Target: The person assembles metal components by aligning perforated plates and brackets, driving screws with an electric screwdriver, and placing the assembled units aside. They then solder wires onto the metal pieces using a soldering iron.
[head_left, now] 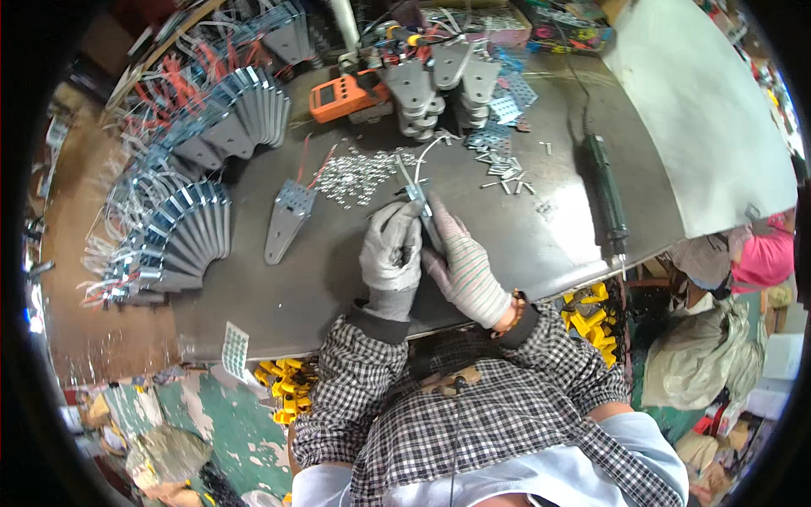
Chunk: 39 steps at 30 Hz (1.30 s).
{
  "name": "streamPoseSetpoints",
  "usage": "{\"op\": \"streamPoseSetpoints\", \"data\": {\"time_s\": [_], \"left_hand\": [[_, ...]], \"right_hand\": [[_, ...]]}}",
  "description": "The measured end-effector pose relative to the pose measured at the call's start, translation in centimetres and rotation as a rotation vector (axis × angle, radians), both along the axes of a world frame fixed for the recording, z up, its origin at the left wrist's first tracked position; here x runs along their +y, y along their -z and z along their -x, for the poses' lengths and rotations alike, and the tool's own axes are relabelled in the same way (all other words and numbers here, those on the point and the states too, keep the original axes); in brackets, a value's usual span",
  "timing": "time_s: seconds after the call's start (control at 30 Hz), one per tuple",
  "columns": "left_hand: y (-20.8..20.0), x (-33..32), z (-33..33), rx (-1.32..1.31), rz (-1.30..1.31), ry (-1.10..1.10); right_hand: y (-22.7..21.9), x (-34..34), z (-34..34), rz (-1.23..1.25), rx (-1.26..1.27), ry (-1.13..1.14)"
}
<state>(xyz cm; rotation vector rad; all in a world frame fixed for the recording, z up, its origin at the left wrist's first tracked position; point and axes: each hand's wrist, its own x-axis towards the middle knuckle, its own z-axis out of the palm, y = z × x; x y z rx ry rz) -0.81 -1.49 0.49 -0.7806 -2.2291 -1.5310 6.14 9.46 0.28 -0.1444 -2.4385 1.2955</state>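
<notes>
Between my two gloved hands, over the near middle of the metal table [338,313], a grey tapered plate [432,235] with a metal piece and pale wires at its top is held nearly upright. My left hand [391,252], in a grey glove, curls its fingers against the plate's upper left side. From the right, my right hand [465,266], in a striped glove, presses along it with fingers stretched together. Left of them lies a similar grey tapered plate [287,226] with red wires. Small round nuts [355,175] are scattered beyond my hands, and short screws [504,169] lie further right.
Rows of wired grey plates [190,232] fan along the left side. An orange meter [347,96] and stacked grey plates [414,93] stand at the back. A dark electric screwdriver [606,190] lies right, near a white sheet [701,110]. Yellow parts [591,325] sit below the edge.
</notes>
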Motion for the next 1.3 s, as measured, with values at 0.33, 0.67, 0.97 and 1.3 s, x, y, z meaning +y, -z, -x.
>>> {"op": "streamPoseSetpoints", "data": {"time_s": [0.33,0.67,0.97,1.3], "left_hand": [[1.2,0.2,0.5,-0.012,-0.032,0.026],[0.9,-0.1,0.2,-0.028,0.003,0.004],[0.8,-0.2,0.5,0.020,0.048,0.007],[3.8,-0.4,0.3,-0.334,-0.484,0.208]], "right_hand": [[-1.7,23.9,-7.6,-0.131,-0.239,0.602],[-4.8,11.4,-0.5,1.649,0.503,0.038],[-2.2,10.1,2.5,1.847,0.507,0.118],[-1.5,10.1,3.2,1.925,0.482,0.086]]}}
